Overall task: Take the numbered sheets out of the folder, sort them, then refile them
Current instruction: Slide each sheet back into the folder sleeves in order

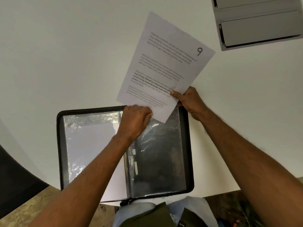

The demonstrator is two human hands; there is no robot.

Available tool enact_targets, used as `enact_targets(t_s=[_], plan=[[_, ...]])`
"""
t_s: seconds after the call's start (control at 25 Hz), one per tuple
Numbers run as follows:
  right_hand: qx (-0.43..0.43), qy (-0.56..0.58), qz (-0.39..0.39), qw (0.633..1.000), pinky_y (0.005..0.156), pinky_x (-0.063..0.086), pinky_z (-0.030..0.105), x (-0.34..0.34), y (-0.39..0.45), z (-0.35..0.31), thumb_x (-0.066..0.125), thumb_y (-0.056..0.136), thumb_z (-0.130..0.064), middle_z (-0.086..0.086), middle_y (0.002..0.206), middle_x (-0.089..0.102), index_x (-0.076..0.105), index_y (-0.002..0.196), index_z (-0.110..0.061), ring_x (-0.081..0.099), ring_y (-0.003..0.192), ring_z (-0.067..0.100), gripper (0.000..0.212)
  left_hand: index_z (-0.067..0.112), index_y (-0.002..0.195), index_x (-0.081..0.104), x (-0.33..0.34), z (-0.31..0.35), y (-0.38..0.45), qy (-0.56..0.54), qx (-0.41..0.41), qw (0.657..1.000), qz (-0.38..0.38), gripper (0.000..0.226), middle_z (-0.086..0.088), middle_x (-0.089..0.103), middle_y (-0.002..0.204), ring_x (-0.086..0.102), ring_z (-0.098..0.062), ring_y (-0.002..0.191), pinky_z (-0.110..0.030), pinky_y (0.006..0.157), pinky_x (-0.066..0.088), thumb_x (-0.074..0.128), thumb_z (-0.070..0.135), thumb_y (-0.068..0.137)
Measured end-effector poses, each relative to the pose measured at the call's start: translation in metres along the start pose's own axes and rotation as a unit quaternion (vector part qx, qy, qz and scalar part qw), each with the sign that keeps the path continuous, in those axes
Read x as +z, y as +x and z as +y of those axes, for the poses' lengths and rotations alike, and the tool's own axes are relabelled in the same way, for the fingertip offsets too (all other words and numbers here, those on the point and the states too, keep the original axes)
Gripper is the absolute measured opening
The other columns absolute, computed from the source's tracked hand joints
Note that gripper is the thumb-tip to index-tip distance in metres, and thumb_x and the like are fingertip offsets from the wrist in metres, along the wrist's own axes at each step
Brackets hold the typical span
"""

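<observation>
Head view. Black zip folder (59,145) open flat on white table (65,54), near edge, centre. Left half: clear sleeve (85,136) holding white paper. Right half: clear sleeve (160,158), dark behind, top edge touched by left hand.

Left hand (136,122): fingers curled, knuckles up, at top of folder spine, gripping the top edge of the right sleeve; near left edge of sheet touching the knuckles. Whether the sheet is also pinched: cannot tell.

Right hand (188,102): at far right corner of folder, thumb pressed on printed face, remaining fingers behind, pinching near right edge of sheet.

Sheet (164,66): printed text in blocks, handwritten "9" (199,51) at far right corner. Tilted, top leaning right. Lower corner overlapping top of right sleeve; rest extending over table, beyond far edge of folder. Mostly clear of sleeve.

Grey case (259,25): far right on table, well apart from folder and sheet.

Near edge: dark chair part (14,177) at left, patterned floor (32,205), person's clothing (155,213) below folder.
</observation>
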State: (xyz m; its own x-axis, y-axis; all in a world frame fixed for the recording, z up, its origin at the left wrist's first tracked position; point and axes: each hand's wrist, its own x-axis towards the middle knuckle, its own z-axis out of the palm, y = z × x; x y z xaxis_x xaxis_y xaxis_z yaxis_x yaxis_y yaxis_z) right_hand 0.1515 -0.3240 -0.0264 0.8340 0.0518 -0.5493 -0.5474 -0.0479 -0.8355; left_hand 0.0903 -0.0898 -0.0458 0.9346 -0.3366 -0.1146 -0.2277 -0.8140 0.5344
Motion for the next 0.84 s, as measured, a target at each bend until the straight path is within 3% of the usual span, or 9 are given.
enact_targets(t_s=[0.12, 0.28, 0.4, 0.52, 0.72, 0.84], plan=[[0.014, -0.077, -0.043, 0.996, 0.079, 0.064, 0.035, -0.007, 0.003, -0.001, 0.069, 0.097, -0.017, -0.003, 0.111, 0.074, 0.063, 0.125, -0.020, 0.073, 0.099, 0.016, 0.029, 0.024, 0.100, 0.071, -0.001, 0.004, 0.001, 0.004, -0.014, 1.000, 0.003, 0.014, 0.006, 0.074, 0.097, 0.062, -0.018, 0.090, -0.034, 0.090, 0.032, 0.058, 0.030, 0.102], [0.021, -0.097, -0.074, 0.992, 0.065, 0.060, 0.023, -0.016, 0.011, -0.007, 0.067, 0.098, -0.013, -0.002, 0.107, 0.072, 0.061, 0.128, -0.015, 0.074, 0.086, 0.006, 0.031, 0.027, 0.102, 0.071, -0.004, 0.003, 0.005, -0.017, -0.031, 0.999, -0.012, 0.014, 0.010, 0.073, 0.103, 0.061, -0.015, 0.096, -0.035, 0.091, 0.028, 0.058, 0.032, 0.103], [0.025, -0.124, -0.089, 0.988, 0.062, 0.058, 0.019, -0.024, 0.018, -0.009, 0.067, 0.098, -0.014, -0.002, 0.107, 0.072, 0.060, 0.132, -0.013, 0.074, 0.083, 0.002, 0.035, 0.031, 0.100, 0.069, -0.009, -0.007, 0.010, -0.040, -0.049, 0.998, -0.031, 0.012, 0.015, 0.071, 0.096, 0.059, -0.012, 0.095, -0.041, 0.091, 0.029, 0.058, 0.036, 0.102], [0.028, -0.155, -0.097, 0.983, 0.058, 0.056, 0.018, -0.032, 0.025, -0.009, 0.067, 0.098, -0.016, 0.000, 0.107, 0.072, 0.061, 0.133, -0.012, 0.072, 0.080, 0.002, 0.036, 0.034, 0.098, 0.069, -0.014, -0.023, 0.013, -0.058, -0.073, 0.994, -0.054, 0.013, 0.017, 0.068, 0.087, 0.060, -0.012, 0.093, -0.038, 0.085, 0.022, 0.056, 0.035, 0.102], [0.034, -0.175, -0.122, 0.976, 0.061, 0.058, 0.020, -0.034, 0.033, -0.009, 0.068, 0.098, -0.020, -0.002, 0.110, 0.072, 0.061, 0.133, -0.017, 0.070, 0.087, 0.009, 0.036, 0.033, 0.101, 0.071, -0.028, -0.041, 0.011, 0.010, -0.077, 0.994, -0.075, 0.016, 0.019, 0.064, 0.095, 0.051, -0.015, 0.103, -0.039, 0.086, 0.018, 0.056, 0.038, 0.102], [0.033, -0.179, -0.132, 0.975, 0.063, 0.061, 0.022, -0.033, 0.035, -0.011, 0.068, 0.097, -0.020, -0.006, 0.108, 0.072, 0.061, 0.128, -0.022, 0.071, 0.088, 0.011, 0.031, 0.034, 0.092, 0.068, -0.036, -0.049, 0.009, 0.043, -0.089, 0.992, -0.074, 0.020, 0.016, 0.062, 0.092, 0.047, -0.015, 0.102, -0.040, 0.088, 0.018, 0.053, 0.042, 0.103]])
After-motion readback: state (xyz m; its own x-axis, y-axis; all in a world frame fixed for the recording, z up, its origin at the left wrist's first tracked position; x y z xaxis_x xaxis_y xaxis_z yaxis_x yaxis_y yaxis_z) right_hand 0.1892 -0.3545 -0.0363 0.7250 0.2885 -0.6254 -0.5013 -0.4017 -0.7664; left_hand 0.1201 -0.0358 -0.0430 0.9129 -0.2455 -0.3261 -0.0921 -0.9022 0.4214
